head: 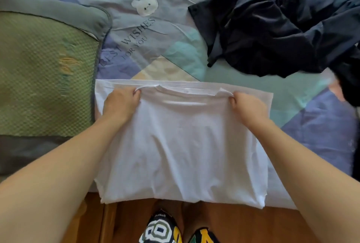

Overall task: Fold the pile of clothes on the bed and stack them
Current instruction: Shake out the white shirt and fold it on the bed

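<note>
We have the white shirt (181,141) laid flat at the near edge of the bed (175,34), its lower fold hanging slightly over the edge above the wooden floor (243,223), so we can work it standing. Our left hand (121,104) and right hand (249,106) each pinch the far edge of its top layer, fingers curled tight on the cloth, set wide apart to keep the fold straight. We judge one fold is in hand. The dark clothes pile (272,26) waits well apart at far right; a green cushion (44,71) lies just left.
</note>
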